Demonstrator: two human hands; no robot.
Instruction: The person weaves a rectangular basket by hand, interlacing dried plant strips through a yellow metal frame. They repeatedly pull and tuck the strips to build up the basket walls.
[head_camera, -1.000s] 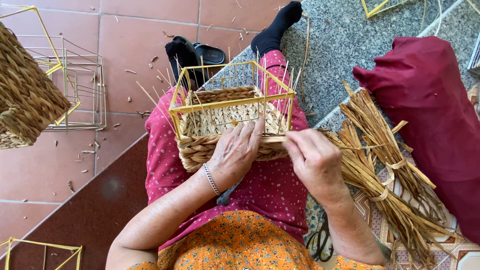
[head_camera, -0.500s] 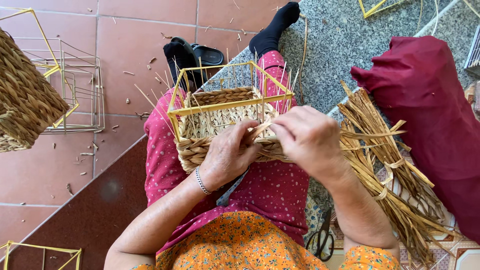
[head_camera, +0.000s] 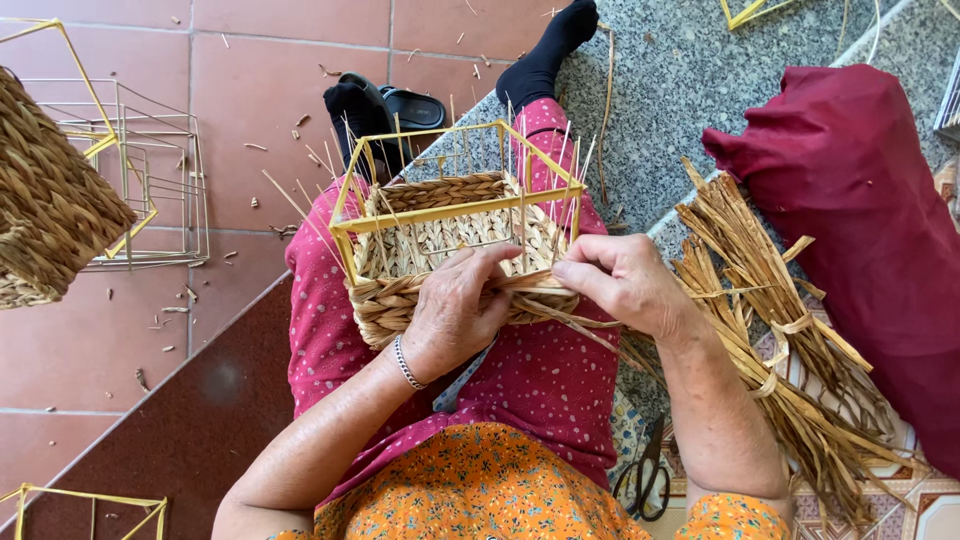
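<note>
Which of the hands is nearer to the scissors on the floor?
Right. The right hand is above the scissors on that side, pinching a straw strand; the left hand presses the woven basket farther left.

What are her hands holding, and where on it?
The left hand grips the basket at its near woven rim. The right hand pinches a straw strand where it meets that rim.
</note>
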